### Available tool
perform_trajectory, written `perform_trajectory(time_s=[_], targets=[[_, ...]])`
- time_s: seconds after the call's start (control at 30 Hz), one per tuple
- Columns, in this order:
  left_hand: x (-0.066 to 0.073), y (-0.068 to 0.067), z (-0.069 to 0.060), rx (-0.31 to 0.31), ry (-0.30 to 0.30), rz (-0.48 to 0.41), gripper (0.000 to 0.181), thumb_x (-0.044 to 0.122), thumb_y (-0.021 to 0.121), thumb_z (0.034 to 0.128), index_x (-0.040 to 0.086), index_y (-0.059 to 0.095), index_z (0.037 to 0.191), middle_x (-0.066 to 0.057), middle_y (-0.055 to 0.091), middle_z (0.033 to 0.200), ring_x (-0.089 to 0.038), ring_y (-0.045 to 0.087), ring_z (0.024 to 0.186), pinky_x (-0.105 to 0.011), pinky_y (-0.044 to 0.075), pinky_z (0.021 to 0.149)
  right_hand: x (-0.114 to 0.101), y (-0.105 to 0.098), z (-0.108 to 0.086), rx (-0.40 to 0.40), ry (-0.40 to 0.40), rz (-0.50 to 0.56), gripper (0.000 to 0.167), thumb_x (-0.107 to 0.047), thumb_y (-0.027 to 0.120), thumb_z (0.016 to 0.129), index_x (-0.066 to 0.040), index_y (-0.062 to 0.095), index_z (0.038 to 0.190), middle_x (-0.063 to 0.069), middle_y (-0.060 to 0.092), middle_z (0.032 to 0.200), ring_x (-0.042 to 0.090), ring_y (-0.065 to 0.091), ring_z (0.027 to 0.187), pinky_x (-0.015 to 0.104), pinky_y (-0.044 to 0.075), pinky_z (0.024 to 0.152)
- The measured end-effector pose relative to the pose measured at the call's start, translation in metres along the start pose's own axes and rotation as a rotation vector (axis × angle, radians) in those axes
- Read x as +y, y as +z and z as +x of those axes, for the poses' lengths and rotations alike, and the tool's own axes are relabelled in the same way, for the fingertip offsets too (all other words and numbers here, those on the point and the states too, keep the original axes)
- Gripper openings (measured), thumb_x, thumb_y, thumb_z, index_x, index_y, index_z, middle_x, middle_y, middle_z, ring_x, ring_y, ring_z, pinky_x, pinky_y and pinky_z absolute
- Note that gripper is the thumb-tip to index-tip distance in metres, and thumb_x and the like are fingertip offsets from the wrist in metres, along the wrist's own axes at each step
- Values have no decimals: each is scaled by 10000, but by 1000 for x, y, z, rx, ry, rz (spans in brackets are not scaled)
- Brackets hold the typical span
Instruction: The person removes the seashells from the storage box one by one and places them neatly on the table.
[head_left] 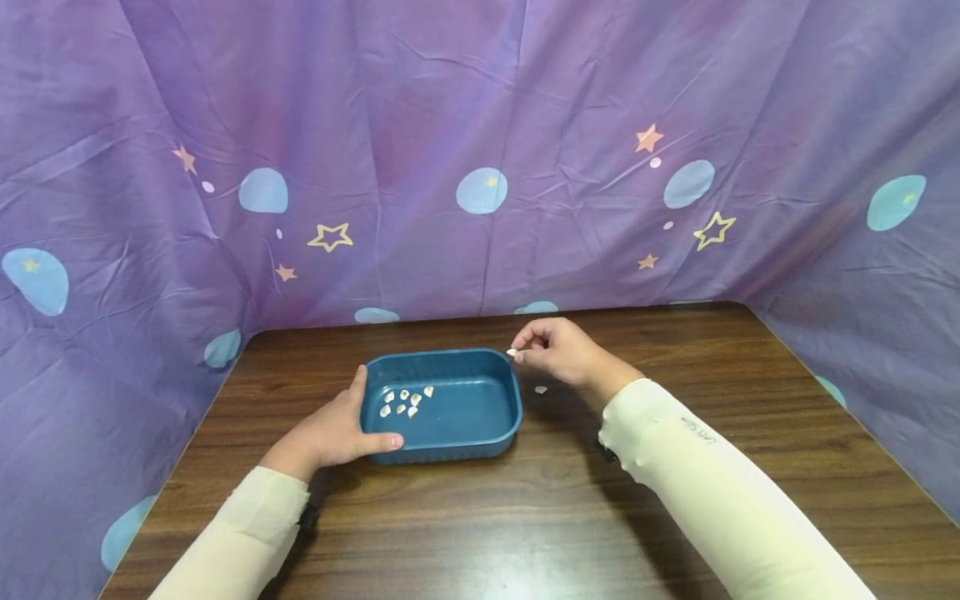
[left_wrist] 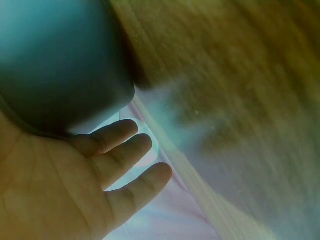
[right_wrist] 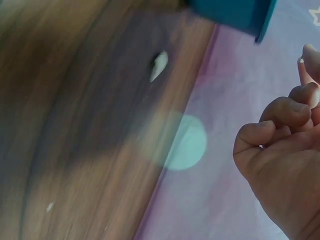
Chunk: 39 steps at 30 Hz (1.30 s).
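Note:
A blue tray point(head_left: 468, 404) sits on the table with several small whitish pieces point(head_left: 416, 401) in its left half. My left hand point(head_left: 330, 429) grips the tray's left end, thumb over the front rim and index finger along the left side. In the left wrist view the other fingers of the left hand point(left_wrist: 75, 175) extend past the tray point(left_wrist: 60, 65). Just off the tray's back right corner, my right hand point(head_left: 566, 354) pinches one whitish piece point(head_left: 512, 352) between thumb and index finger. Another piece point(head_left: 541, 390) lies on the table below that hand.
The brown wooden table point(head_left: 465, 517) extends around the tray. A purple curtain point(head_left: 420, 125) with stars and blue ovals hangs behind the table and along both sides. In the right wrist view, a small pale speck point(right_wrist: 50, 206) lies on the wood.

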<state>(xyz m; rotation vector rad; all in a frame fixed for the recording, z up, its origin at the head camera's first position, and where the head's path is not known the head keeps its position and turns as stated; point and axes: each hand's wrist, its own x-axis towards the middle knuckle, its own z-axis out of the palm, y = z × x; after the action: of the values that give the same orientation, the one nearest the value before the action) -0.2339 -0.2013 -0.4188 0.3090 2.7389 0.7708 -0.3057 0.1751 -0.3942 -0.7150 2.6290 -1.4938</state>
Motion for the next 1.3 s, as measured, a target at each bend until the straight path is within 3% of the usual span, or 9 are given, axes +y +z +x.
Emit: perform_trajectory(time_s=[0.3,0.63,0.87,1.3], targets=[[0,0,0,2,6,7,1418,670,800,828,-57,-99,1649,-421,197,1650,-549,296,1522,-650,305,1216,24,-18,-12,10,26,-71,91,-22,782,893,21,761,970,-35,504,651,31,433,585,205,363,542],[1,0,-1,-8,-4,0,1413,676,792,830,-49,-100,1652,-407,175,1664,-540,278,1534,-648,295,1223,39,-29,-19,-68,94,-276,62,-89,794,906,-44,758,928,-63,521,643,66,474,607,243,409,591],[0,0,0,-12,-12,3,1418,691,783,832,-38,-116,1652,-403,172,1668,-541,278,1534,-653,299,1219,47,-32,-23,-115,155,-302,68,-78,808,890,-54,744,895,-54,547,659,104,493,650,270,429,626],[2,-1,-1,-14,-15,15,1424,692,787,828,-40,-114,1652,-409,182,1662,-546,294,1525,-654,308,1214,57,-29,-20,-173,180,-380,91,-48,827,848,-36,738,835,-51,622,694,105,509,673,292,437,671]])
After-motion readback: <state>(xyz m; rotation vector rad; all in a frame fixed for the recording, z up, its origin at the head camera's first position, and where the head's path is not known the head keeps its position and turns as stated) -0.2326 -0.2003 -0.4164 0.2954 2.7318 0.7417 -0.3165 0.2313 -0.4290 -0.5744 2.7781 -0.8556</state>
